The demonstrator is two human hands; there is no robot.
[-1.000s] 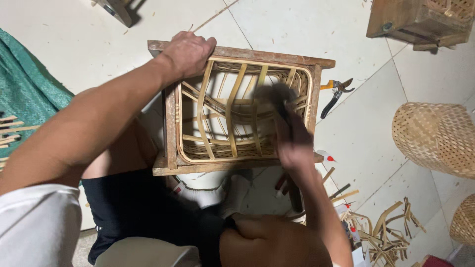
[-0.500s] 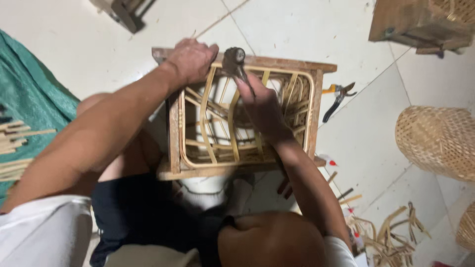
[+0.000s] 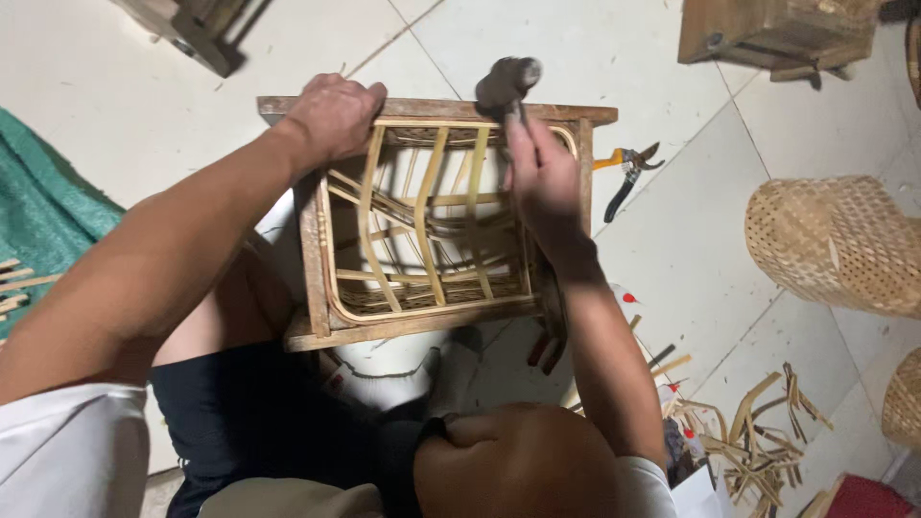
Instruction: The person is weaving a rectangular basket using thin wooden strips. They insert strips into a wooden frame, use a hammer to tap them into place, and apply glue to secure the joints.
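Two bare hands work on a square wooden frame point(image 3: 436, 216) that sits tilted in front of the person's knees, seen from the head camera looking straight down. Inside the frame, bamboo strips point(image 3: 422, 240) are partly woven: several pale uprights run from the near rail to the far rail, crossed by thinner bent strips and a rounded rim of cane.

The left hand point(image 3: 331, 115) is closed over the far left corner of the frame, fingers curled over the top rail and the palm pressing down on the wood. The right hand point(image 3: 542, 177) is wrapped tight around the handle of a hammer point(image 3: 507, 82), whose dark head is blurred and sits just above the far rail, near the frame's far right corner.

On the white tiled floor point(image 3: 614, 48) just right of the frame lie pruning shears point(image 3: 628, 168) with orange handles. Further right stands a woven basket point(image 3: 839, 245) lying on its side, with the edge of a second one below it at the picture's border. Near the right elbow is a heap of bamboo offcuts point(image 3: 758, 436). A green cloth point(image 3: 48, 221) lies at the left edge, and a wooden box point(image 3: 777, 34) sits at the far right corner.
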